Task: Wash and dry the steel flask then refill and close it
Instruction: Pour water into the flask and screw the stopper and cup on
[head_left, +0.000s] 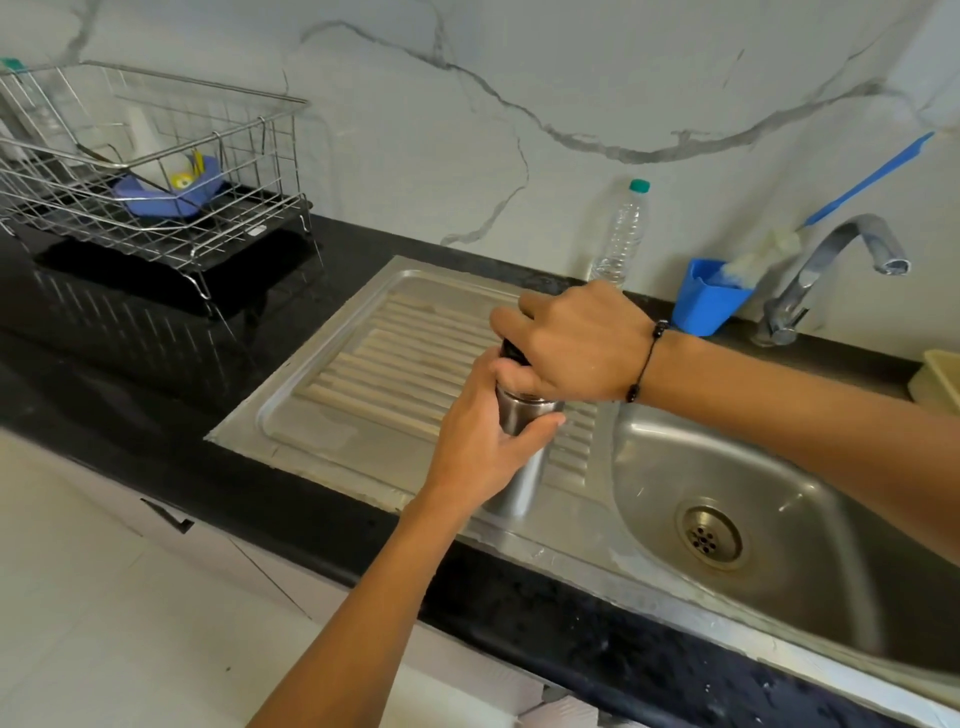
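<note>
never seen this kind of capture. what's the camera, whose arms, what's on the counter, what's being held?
No machine here: one wide-angle camera on a person's head, looking down at their own bare hands. The left hand holds the steel flask upright on the sink's ribbed drainboard. The right hand has its grip on the flask's dark cap. Behind stand a plastic water bottle, a blue cup with a brush in it, and the tap. A wire dish rack sits far left.
</note>
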